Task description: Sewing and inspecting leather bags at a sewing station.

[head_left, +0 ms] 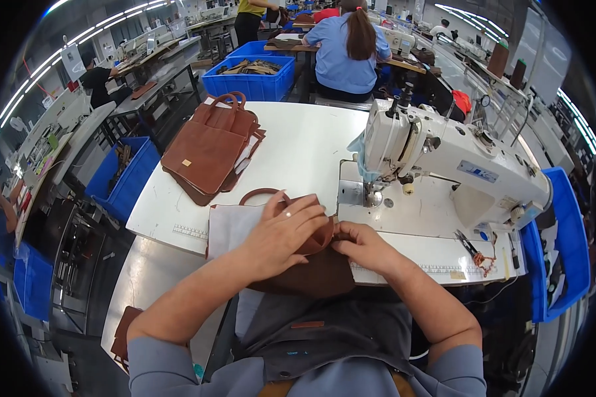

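Below the needle end of the white sewing machine, at the near edge of the white table, I see both hands on one brown leather bag piece. L hand lies flat on top, fingers spread and pressing down, not curled round anything. R hand sits just beside it to the right, fingertips bent onto the folded edge; looks like a pinch on the leather, but thumb is hidden so I can't tell for sure. Key relation: the piece lies under and between the hands, its bulk hanging off the table edge toward the lap, w/ a curved brown handle loop poking out beyond the L hand. Needle area is up and to the right of the grip, nearer the R hand; the seam edge runs approx. left-right between the two hands. White lining sheet lies under the piece, left side. Well apart, far left on the table: stack of finished brown bags. Blue crate behind the table; small scissors on the machine bed, right.
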### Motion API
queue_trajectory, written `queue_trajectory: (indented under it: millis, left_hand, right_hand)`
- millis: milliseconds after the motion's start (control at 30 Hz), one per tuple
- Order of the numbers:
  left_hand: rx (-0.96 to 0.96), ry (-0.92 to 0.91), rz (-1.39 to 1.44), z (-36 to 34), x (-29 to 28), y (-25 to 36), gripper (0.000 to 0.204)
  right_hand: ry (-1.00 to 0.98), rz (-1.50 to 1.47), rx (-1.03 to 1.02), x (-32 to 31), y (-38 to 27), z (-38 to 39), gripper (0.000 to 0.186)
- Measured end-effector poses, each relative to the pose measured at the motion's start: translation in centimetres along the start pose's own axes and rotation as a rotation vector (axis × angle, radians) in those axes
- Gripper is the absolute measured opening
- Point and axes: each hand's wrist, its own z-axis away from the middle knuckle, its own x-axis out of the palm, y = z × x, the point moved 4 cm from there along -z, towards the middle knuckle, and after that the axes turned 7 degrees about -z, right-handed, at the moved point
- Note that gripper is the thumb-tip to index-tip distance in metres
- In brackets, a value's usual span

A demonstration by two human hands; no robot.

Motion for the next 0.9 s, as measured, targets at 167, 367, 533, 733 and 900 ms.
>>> queue_trajectory:
  millis: [167, 367, 533, 733, 900]
  left_hand:
    - [-0.036, -0.157, 0.253, -2.5, 2.7, -2.3, 0.029]
    - [-0.147, 0.11, 0.416, -3.7, 1.9, -1.9, 0.022]
    - [-0.245, 0.12, 0.078, -3.5, 0.8, -1.0, 0.021]
    - [-0.382, 0.032, -0.002, -3.6, -0.1, -1.3, 0.04]
    - [-0.364, -0.131, -0.015, -3.9, -3.2, -0.6, 0.045]
  right_hand:
    - [0.07, 0.019, -0.16, 0.3, -0.2, 0.1, 0.024]
    - [0.284, -0.182, -0.002, -0.4, -0.7, -1.0, 0.033]
    - [0.278, -0.165, -0.053, -1.8, 0.1, -2.5, 0.037]
    - [0.303, 0.119, -0.159, -1.3, -0.7, -1.9, 0.039]
    - [0.335, 0.192, -0.314, -1.2, -3.4, -0.6, 0.037]
